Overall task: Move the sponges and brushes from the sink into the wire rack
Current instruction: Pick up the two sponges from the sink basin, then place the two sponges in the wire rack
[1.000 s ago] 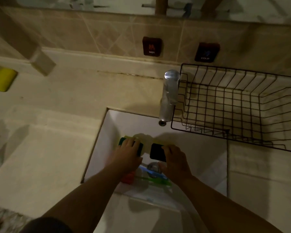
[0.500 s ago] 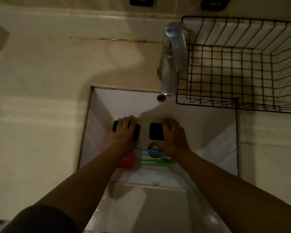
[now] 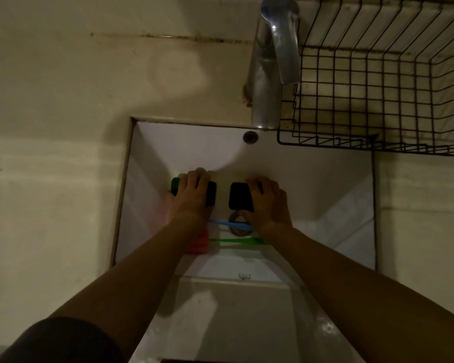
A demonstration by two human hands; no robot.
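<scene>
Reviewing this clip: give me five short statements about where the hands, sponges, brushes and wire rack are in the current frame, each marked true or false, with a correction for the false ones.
1. Each hand rests on a dark sponge inside the sink. True: the left hand covers the left sponge, the right hand the right sponge.
2. The wire rack already holds a sponge. False: it looks empty.
3. The blue brush and the green brush lie in the sink. True.
4. The rack stands left of the faucet. False: it stands to its right.
5. A red item lies in the rack. False: it lies in the sink, beside the left forearm.
</scene>
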